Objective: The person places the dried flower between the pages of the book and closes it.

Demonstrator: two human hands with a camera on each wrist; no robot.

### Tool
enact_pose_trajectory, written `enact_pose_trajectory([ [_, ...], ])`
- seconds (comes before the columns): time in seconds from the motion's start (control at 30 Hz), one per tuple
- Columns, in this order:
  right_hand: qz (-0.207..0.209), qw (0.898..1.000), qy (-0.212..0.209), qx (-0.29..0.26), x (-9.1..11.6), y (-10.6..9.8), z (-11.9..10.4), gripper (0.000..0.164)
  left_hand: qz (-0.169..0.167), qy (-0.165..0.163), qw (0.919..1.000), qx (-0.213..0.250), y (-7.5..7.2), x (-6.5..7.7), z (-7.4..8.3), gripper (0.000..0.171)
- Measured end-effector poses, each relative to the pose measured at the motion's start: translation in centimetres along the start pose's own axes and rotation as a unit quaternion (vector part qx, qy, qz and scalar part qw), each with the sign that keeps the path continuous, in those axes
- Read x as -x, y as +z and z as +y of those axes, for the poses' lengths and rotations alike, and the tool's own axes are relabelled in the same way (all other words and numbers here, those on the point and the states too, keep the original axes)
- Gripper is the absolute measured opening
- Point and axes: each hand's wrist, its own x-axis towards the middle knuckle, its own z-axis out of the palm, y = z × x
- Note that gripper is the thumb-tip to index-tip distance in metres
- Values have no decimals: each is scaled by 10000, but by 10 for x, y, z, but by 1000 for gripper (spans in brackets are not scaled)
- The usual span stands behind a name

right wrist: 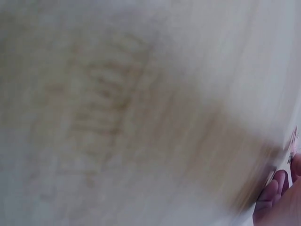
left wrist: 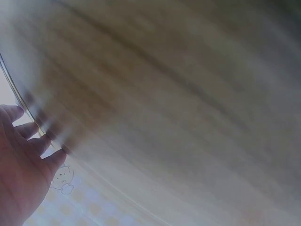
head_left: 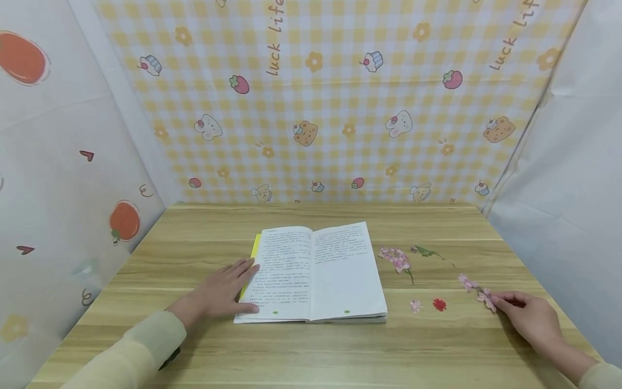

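An open book (head_left: pixel 347 286) lies on the wooden table, printed text on its left page and the upper part of its right page. My left hand (head_left: pixel 221 289) rests at the book's left edge, fingers extended, the thumb over the lower corner of the left page. In the left wrist view the left hand (left wrist: pixel 23 165) shows its fingers loosely spread. Over at the right, my right hand (head_left: pixel 532 319) pinches a sprig of pink flowers (head_left: pixel 485 299) between thumb and fingertips. Part of the right hand (right wrist: pixel 277 200) appears at the corner of the right wrist view.
Right of the book lie a pink flower cluster (head_left: pixel 396 259), a green-leaved sprig (head_left: pixel 425 251), a small pink blossom (head_left: pixel 415 306) and a red blossom (head_left: pixel 439 304). A dark object (head_left: pixel 170 358) is partly hidden by the left sleeve. A checked cloth (head_left: pixel 335 97) hangs behind the table.
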Motion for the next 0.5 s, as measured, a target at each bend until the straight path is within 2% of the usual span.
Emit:
enact_pose_trajectory([
  [0.27,-187,9982,520,-239,-5,-5,2,48,-8,-50,10000,-21,-1,1,1,104],
  [0.37,-295,9956,727,-504,-7,-5,2,51,-4,-63,10000,-22,-1,1,2,104],
  [0.5,-399,9915,794,-952,-10,-5,-1,55,1,-92,10000,-15,-1,1,2,103],
])
